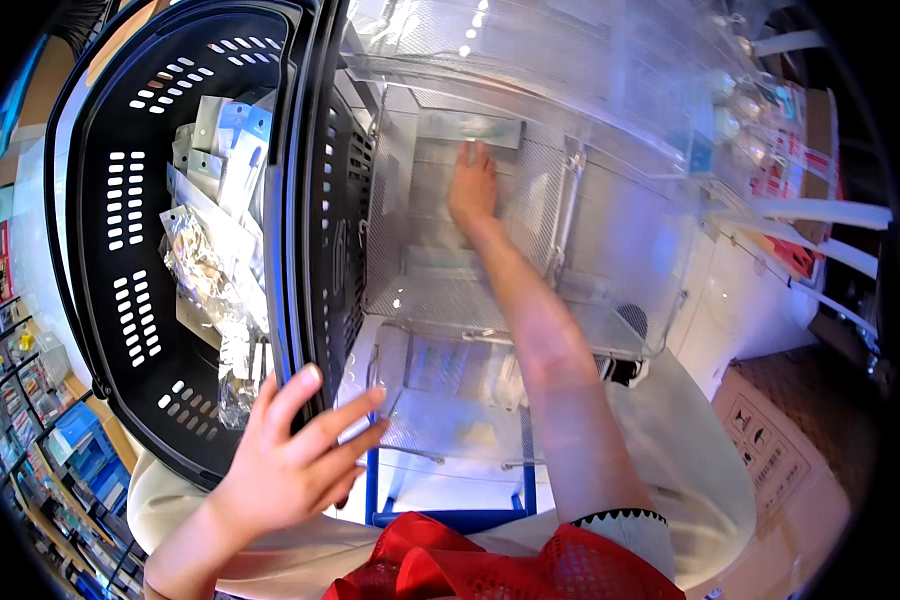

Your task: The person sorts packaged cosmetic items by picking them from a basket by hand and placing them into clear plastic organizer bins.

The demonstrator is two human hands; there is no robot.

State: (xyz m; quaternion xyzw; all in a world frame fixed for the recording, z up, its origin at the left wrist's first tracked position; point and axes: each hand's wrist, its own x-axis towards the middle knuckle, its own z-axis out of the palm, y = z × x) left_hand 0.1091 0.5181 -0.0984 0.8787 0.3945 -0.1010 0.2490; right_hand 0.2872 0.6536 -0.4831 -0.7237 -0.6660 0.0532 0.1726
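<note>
My left hand [285,450] rests at the near rim of a black plastic shopping basket [126,202], its fingers spread and nothing held. Inside the basket lie several flat packets [229,187] and crinkled clear plastic bags [202,255]. To the right, my right arm reaches into a wire mesh bin [390,262]. There my right hand [476,180] is near a flat, pale packet [469,129] at the bin's far side. The fingertips overlap the packet's near edge; whether they grip it is unclear.
Clear plastic panels [510,45] stand above the bin's far side. A lower mesh bin [450,382] sits nearer, over a blue metal frame [457,517]. White hooks [825,214] jut out at the right, above a cardboard box [780,457]. Stocked shelves [30,375] stand far left.
</note>
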